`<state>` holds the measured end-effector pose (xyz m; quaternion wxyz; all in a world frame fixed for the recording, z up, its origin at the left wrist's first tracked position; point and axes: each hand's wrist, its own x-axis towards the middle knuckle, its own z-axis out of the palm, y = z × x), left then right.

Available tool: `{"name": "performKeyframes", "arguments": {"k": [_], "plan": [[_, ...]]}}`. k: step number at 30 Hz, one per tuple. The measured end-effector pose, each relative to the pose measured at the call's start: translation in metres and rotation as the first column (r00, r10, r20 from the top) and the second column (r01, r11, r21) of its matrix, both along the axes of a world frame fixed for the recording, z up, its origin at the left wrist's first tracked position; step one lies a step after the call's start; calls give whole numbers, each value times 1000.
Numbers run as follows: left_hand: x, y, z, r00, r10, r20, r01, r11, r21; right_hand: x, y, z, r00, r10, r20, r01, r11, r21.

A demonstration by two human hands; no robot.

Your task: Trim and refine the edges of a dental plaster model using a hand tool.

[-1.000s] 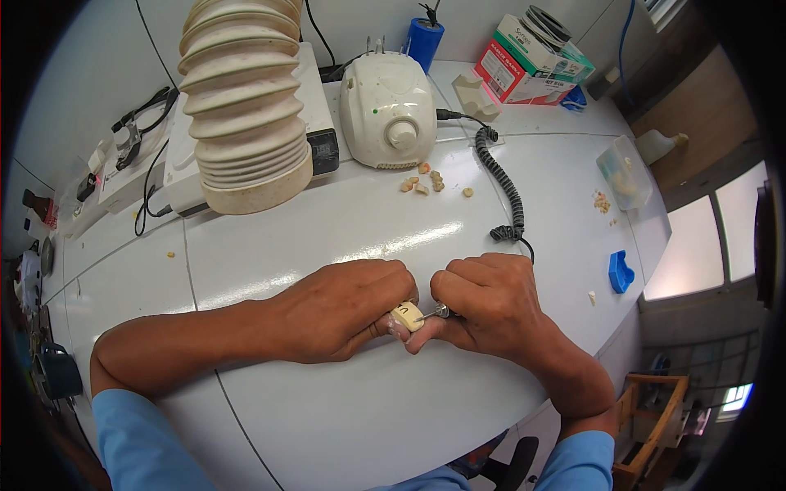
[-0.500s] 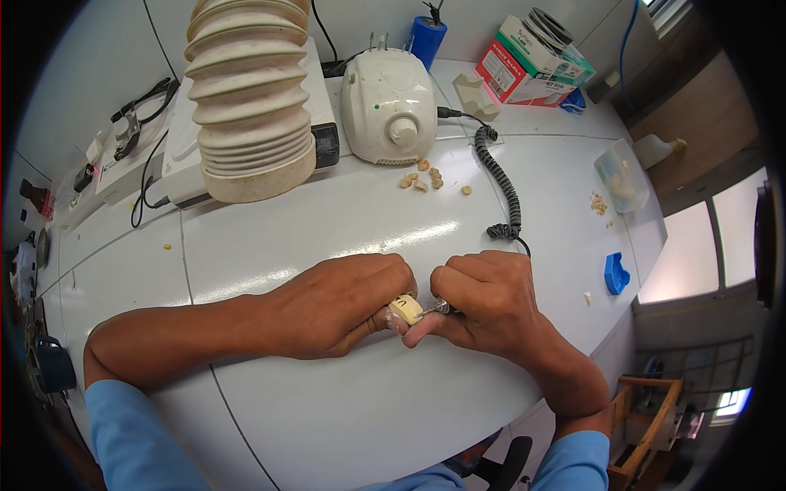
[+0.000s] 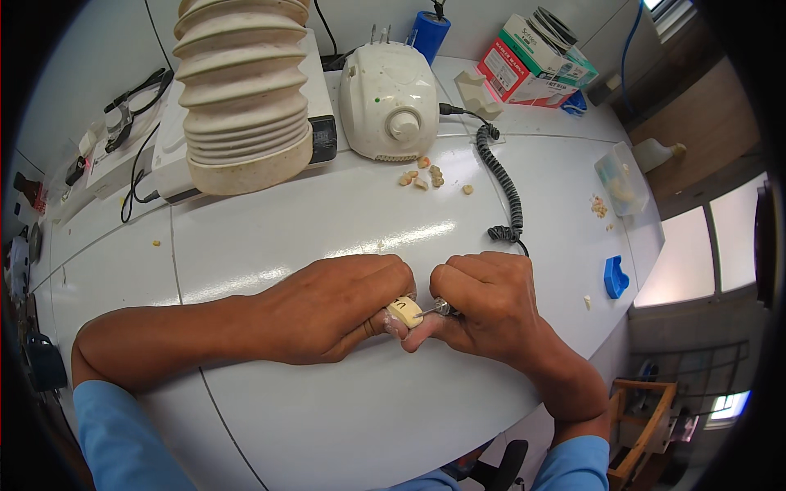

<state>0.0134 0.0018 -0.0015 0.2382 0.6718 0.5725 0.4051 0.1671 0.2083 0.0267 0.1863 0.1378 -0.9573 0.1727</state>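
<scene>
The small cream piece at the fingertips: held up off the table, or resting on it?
Held up: the left hand pinches the cream piece at its fingertips, with the right hand's tool tip against it.

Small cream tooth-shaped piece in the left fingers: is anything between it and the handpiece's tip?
Nothing visible. The small cream tooth-shaped piece, pinched by the left hand, meets the thin metal bur of the handpiece held in the right hand.

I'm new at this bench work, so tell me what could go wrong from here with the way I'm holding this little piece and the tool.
1. The left hand pinches the small cream piece right where the tool tip touches it; a slip could likely nick the fingertips.
2. The piece is held only by fingertips, so it might pop loose.
3. The coiled cord lies beside loose bits; a tug could scatter them.
</scene>
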Motion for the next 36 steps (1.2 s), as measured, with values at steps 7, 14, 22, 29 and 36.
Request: {"name": "performKeyframes", "arguments": {"k": [7,14,22,29,36], "plan": [[0,0,0,1000,10,-9,-10,1000,-3,-1,-1,1,1000,-10,21,10,1000,-12],[-1,0,0,999,16,-37,-16,1000,-13,-1,1,-1,1000,-4,25,4,1000,-2],[0,1,-2,998,35,-53,-34,999,20,-1,1,-3,999,-7,37,8,1000,-7],[1,0,-1,998,27,-60,-26,1000,18,-1,2,2,999,30,45,-29,999,-21],[1,-1,-2,997,34,-65,-33,999,22,0,2,0,998,15,60,-14,1000,-21]]}}
